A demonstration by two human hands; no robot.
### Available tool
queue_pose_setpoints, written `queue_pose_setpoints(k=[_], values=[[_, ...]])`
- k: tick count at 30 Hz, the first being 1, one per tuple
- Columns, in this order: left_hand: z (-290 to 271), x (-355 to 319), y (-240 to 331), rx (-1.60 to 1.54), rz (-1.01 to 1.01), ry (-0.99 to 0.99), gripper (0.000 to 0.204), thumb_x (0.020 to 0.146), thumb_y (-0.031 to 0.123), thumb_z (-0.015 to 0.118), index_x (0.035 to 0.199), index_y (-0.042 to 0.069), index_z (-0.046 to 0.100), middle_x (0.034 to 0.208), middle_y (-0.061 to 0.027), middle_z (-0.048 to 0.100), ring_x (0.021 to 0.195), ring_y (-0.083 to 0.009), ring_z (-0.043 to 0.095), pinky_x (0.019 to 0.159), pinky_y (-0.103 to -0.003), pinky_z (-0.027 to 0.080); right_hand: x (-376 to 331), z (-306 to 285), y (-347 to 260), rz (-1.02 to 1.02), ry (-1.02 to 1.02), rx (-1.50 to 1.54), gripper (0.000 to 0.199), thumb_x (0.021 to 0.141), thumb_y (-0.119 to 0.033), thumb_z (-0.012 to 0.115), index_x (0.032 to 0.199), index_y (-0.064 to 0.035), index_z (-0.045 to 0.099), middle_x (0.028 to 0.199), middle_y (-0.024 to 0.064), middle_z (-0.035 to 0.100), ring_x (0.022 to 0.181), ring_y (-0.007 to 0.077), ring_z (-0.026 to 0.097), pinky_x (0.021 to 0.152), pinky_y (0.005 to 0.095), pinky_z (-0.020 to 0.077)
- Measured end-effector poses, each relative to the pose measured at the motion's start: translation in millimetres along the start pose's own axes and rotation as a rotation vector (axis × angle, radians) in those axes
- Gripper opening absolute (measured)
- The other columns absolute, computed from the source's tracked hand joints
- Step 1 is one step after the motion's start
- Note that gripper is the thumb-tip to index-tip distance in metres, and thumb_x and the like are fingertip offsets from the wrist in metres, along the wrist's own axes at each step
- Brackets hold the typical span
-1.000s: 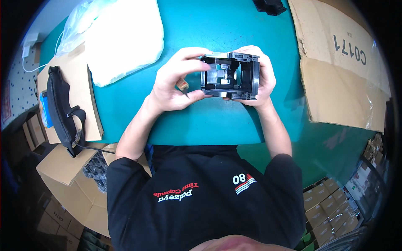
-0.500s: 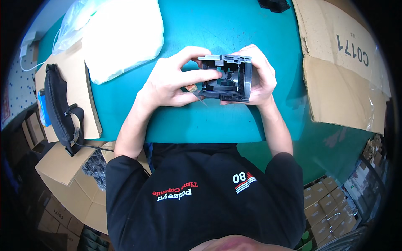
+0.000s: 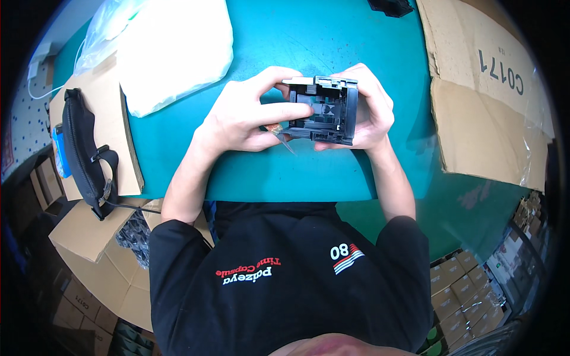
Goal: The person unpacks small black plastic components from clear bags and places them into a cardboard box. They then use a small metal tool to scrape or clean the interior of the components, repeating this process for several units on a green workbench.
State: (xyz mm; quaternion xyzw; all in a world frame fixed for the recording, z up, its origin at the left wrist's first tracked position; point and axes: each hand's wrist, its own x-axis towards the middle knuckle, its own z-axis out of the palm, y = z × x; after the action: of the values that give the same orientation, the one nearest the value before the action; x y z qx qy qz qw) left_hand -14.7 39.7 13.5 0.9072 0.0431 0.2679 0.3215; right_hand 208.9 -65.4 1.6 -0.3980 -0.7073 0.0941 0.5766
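Observation:
Above the table's near part I hold a black plastic housing (image 3: 323, 136), a hollow box-like frame with its opening toward me. My left hand (image 3: 237, 115) grips its left side, one finger reaching into the opening. Tucked in the same hand is a small thing with a reddish-tan wrapped part (image 3: 273, 128) and a thin, pointed grey end; its kind is unclear. Around the housing's right side wraps my right hand (image 3: 374, 113), fingers behind the far edge and thumb underneath. Part of the housing's left edge is hidden by my left fingers.
A green mat (image 3: 267, 178) covers the table. White plastic bag (image 3: 172, 53) lies far left, beside a black pouch (image 3: 83, 154) on cardboard. A large cardboard sheet (image 3: 487, 118) covers the right edge. One black part (image 3: 390, 7) lies at the far edge. An open carton (image 3: 107, 267) stands lower left.
The housing has tilted slightly in my hands, so more of its inner floor shows. The pointed end of the small thing has shifted a little lower and right.

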Motion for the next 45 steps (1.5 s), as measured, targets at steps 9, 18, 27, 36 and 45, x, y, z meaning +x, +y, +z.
queue_pose_setpoints(k=[9,18,27,36,45], values=[[4.4,0.0,-1.1,0.024,0.020,0.053,0.048,0.068,0.022,0.083,0.115,0.016,0.077,0.121,-0.0191,0.065,0.081,-0.0246,0.070,0.059,-0.031,0.054,-0.2,-0.8,-0.2,-0.027,-0.010,-0.027,0.086,0.053,-0.046,0.101,0.110,0.0053,0.061,0.099,0.0178,0.072,0.081,0.0265,0.067,0.069,0.0350,0.0540],[3.7,-2.9,1.8,-0.035,-0.071,0.023,0.056,0.064,0.020,0.085,0.117,0.010,0.072,0.125,-0.0198,0.063,0.091,-0.0313,0.072,0.068,-0.035,0.059,-0.3,-0.4,-2.3,-0.002,0.007,-0.046,0.083,0.053,-0.046,0.101,0.108,0.0042,0.066,0.099,0.0146,0.073,0.079,0.0252,0.067,0.069,0.0340,0.0538],[9.1,-0.6,5.1,-0.097,-0.128,0.043,0.056,0.061,0.009,0.081,0.116,0.013,0.072,0.126,-0.0149,0.062,0.093,-0.0277,0.071,0.072,-0.034,0.059,3.3,1.6,-6.4,-0.015,0.009,-0.094,0.074,0.053,-0.037,0.101,0.108,0.0008,0.069,0.096,0.0098,0.073,0.079,0.0241,0.068,0.069,0.0328,0.0526],[10.9,-0.4,0.0,-0.290,-0.035,0.190,0.047,0.062,0.009,0.085,0.107,0.008,0.072,0.128,-0.0174,0.066,0.090,-0.0250,0.071,0.076,-0.034,0.059,3.2,1.0,-6.7,-0.035,0.080,-0.078,0.068,0.057,-0.030,0.100,0.109,0.0020,0.069,0.095,0.0103,0.074,0.081,0.0230,0.069,0.070,0.0327,0.0525],[3.5,-6.8,-5.3,-0.170,-0.107,0.309,0.043,0.067,0.014,0.093,0.096,0.004,0.062,0.127,-0.0226,0.065,0.096,-0.0309,0.069,0.080,-0.036,0.057,8.4,-9.0,8.8,0.148,-0.039,-0.105,0.095,0.056,-0.012,0.095,0.140,-0.0007,0.052,0.133,0.0167,0.059,0.116,0.0287,0.063,0.094,0.0381,0.0545]])
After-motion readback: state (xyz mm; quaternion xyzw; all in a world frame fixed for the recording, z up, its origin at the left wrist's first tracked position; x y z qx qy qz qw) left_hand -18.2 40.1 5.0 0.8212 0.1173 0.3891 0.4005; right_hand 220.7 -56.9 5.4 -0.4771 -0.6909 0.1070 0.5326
